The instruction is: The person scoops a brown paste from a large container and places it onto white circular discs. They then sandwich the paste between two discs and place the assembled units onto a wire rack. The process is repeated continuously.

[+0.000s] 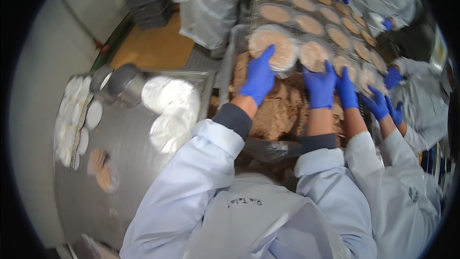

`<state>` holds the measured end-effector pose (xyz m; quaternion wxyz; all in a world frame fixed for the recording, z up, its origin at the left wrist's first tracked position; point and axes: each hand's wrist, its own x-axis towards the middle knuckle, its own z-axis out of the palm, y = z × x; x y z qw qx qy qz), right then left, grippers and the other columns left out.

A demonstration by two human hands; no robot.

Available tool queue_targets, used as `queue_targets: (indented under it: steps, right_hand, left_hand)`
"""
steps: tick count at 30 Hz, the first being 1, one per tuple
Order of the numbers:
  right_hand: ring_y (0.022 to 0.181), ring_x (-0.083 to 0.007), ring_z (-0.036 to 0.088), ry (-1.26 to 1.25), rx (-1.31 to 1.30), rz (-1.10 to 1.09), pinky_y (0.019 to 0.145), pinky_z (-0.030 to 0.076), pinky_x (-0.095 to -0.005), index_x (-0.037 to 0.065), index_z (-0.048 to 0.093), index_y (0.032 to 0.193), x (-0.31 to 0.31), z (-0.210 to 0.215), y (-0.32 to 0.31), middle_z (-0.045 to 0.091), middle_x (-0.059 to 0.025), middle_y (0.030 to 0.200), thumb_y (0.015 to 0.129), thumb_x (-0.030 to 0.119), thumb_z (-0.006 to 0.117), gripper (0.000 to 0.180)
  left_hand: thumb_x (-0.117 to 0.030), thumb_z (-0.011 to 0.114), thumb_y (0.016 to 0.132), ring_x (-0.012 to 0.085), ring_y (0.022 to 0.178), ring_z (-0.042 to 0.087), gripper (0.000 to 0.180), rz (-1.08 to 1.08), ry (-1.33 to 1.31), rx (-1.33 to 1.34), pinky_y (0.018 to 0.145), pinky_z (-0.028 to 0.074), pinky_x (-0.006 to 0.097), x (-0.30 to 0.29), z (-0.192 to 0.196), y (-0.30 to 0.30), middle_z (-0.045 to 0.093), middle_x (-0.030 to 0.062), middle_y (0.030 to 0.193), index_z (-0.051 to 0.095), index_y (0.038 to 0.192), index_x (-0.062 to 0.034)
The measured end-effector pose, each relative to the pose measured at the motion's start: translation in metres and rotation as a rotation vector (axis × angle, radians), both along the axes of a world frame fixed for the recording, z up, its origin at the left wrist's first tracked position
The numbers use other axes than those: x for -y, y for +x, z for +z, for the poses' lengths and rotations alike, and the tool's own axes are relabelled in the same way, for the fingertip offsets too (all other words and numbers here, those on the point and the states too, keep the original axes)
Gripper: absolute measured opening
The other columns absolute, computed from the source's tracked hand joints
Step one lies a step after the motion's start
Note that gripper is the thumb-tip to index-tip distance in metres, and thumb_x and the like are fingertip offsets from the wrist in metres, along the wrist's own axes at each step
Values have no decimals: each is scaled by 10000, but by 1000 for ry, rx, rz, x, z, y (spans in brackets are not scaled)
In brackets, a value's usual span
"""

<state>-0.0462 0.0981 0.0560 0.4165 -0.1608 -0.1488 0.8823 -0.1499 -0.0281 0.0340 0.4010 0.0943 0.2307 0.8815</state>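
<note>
From my end, nearest in the lower middle I have the white sleeves and apron, with the metal table (pixel 129 177) to their left, bearing a heap of white discs (pixel 167 110). Beyond the apron, at centre, ground meat (pixel 278 110) fills a tub, and both gloved hands reach over it. I read the step in hand as setting flat, round patties onto the mesh belt (pixel 254 19) in the upper right. My left hand (pixel 260 76) pinches the near patty (pixel 280 50) by its edge, just above centre: the thumb lies across the top, and the fingers are presumably underneath, hidden. My right hand (pixel 319 85) has its fingers parted at the lower edge of a second patty (pixel 314 55), just right of it; blur there keeps me from telling whether they grip it or only touch. I judge that the next move calls for keeping the left one level, lowering it flat and drawing the fingers out without creasing the film. Just right, a co-worker's gloved hands (pixel 346 88) reach toward the belt too; farther off, rows of patties run to the top edge.
</note>
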Motion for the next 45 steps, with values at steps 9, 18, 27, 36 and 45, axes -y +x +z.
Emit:
queue_targets:
  steps: [9,18,27,36,45]
  right_hand:
    - [1168,-322,412,-133,33,-13,997,323,-467,-10,353,1234,0,-78,8,421,-167,1265,842,24,422,400]
    - [1153,-329,425,-254,174,232,963,358,-474,-6,377,1224,95,-50,-64,447,-166,1242,850,23,420,377]
    - [1194,-307,351,-263,93,106,999,261,-446,10,322,1258,45,-23,3,353,-162,1302,849,313,466,529]
    - [1108,-317,451,-114,-14,-4,939,374,-471,25,330,1246,-6,-14,15,407,-164,1253,847,93,423,415]
    - [1098,-280,464,387,-161,-72,950,374,-427,-12,366,1238,52,95,27,456,-152,1208,827,148,550,477]
  left_hand:
    - [-208,490,877,234,1077,488,446,574,-482,-78,908,418,288,297,-82,-14,469,165,1188,371,1219,53]
    - [-83,516,817,170,906,561,159,738,-1531,-1477,797,433,300,323,-122,0,602,109,942,585,941,-11]
    - [-110,400,883,175,927,549,235,258,-325,-186,782,444,270,185,-43,-60,563,83,1010,501,1063,2]
    - [-30,618,740,231,1033,535,494,405,-673,-1282,852,450,300,-13,-4,-7,548,120,1110,399,1180,17]
    - [-458,299,900,283,1189,382,580,-254,273,119,951,358,464,47,18,-6,385,178,1275,305,1272,-13]
